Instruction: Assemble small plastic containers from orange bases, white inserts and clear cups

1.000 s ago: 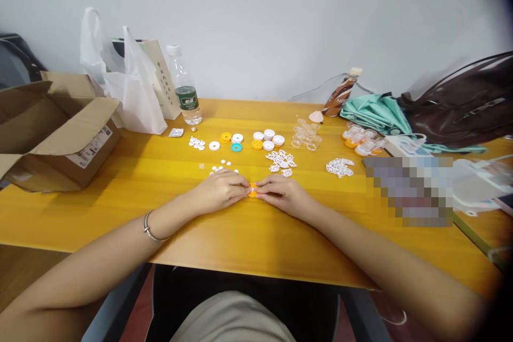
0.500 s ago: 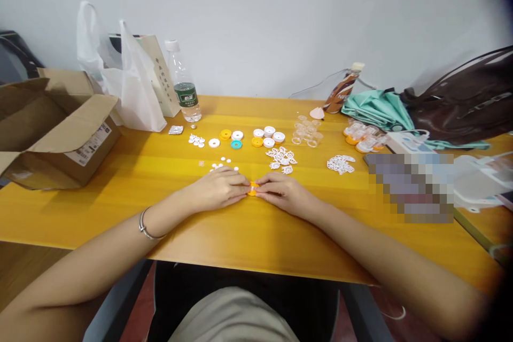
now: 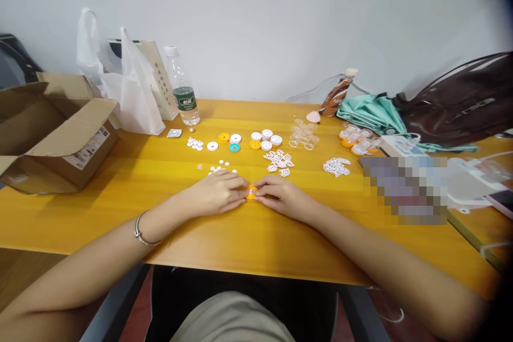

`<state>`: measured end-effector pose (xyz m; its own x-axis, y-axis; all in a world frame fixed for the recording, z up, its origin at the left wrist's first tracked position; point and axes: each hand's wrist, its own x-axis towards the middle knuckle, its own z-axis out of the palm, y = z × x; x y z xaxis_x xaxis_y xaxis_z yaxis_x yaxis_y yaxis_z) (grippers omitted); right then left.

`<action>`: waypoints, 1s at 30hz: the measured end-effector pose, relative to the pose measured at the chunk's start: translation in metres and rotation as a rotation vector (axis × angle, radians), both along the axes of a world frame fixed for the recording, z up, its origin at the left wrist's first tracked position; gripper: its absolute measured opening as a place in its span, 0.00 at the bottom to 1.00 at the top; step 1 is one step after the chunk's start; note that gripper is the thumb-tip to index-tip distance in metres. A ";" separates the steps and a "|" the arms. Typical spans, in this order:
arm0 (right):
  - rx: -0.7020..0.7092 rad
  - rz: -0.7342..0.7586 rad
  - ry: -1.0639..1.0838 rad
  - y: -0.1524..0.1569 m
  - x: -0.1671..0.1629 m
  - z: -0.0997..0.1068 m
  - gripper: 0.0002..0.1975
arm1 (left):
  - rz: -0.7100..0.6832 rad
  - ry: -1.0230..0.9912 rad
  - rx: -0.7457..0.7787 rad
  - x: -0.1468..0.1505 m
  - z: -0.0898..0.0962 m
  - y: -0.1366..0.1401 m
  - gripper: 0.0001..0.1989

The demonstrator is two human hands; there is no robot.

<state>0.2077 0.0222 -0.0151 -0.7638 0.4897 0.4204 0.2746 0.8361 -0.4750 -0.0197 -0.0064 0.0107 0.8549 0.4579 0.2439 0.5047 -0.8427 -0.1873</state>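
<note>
Pinching a small orange disc (image 3: 251, 192) between the fingertips of both hands, the person is working low over the yellow table (image 3: 256, 235), with the left hand (image 3: 216, 192) closing on it from one side and the right hand (image 3: 278, 196) from the other, fingers curled in tight and the disc sitting just above or on the tabletop between them. The piece is looking light and stiff, like hard plastic, and smooth enough to be slipping if squeezed off-centre, so the rim on opposite sides is seeming the safest place to be gripping it. Most of the disc is being hidden by the fingertips, so its full shape, and whether a second small part is being pressed into it, is not something I can tell. Beyond the hands, white and orange caps (image 3: 264, 140), lacy white pieces (image 3: 279, 161) and clear rings (image 3: 303, 136) are lying in loose groups, too small to be made out in detail. A cardboard box (image 3: 52, 133) is sitting at the left, partly cut off, and a blurred patch is covering something at the right.
</note>
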 end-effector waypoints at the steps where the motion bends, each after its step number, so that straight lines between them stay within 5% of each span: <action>1: 0.011 0.000 -0.001 0.000 0.000 0.000 0.08 | 0.003 0.003 -0.013 0.000 0.001 0.000 0.14; 14: 0.186 0.005 -0.069 -0.002 0.001 0.006 0.08 | 0.059 0.038 0.011 0.008 -0.004 -0.008 0.16; 19: 0.191 0.001 -0.049 -0.002 0.001 0.006 0.07 | 0.030 -0.113 -0.104 -0.006 0.003 0.002 0.16; 24: 0.137 0.000 -0.044 0.000 0.002 0.004 0.06 | 0.163 -0.339 -0.264 -0.022 0.021 0.012 0.14; 30: 0.048 -0.019 -0.028 0.001 0.001 0.005 0.06 | 0.137 -0.372 -0.443 -0.004 0.008 0.010 0.12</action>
<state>0.2088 0.0231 -0.0102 -0.7664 0.4836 0.4229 0.3027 0.8525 -0.4262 -0.0239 0.0036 0.0184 0.6746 0.6845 0.2763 0.5787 -0.7228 0.3777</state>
